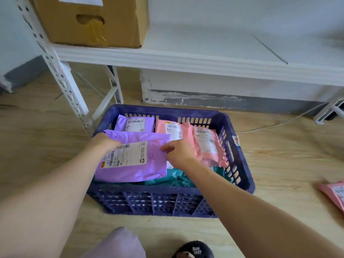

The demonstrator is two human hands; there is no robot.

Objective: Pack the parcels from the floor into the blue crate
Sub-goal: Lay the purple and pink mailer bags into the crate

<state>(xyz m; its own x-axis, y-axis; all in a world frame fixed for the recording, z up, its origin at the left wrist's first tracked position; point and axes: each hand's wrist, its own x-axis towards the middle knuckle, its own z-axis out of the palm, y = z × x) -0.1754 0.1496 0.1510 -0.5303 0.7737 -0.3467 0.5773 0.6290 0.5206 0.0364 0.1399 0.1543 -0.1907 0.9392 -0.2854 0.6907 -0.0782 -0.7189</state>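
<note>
While both hands pinch the purple parcel (133, 159) over the crate (167, 200), left hand (104, 142) closed on its far left corner and right hand (178, 153) on its right edge, it sits on top of the others toward the crate's left. Let go unevenly, it could slide over the crate's near wall. One pink parcel (333, 192) lies on the floor, right of the crate.

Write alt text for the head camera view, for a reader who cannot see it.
Both hands, left hand and right hand, hold a purple parcel over a blue crate already holding purple, pink and teal parcels. Another pink parcel lies on the wooden floor to the right.
</note>
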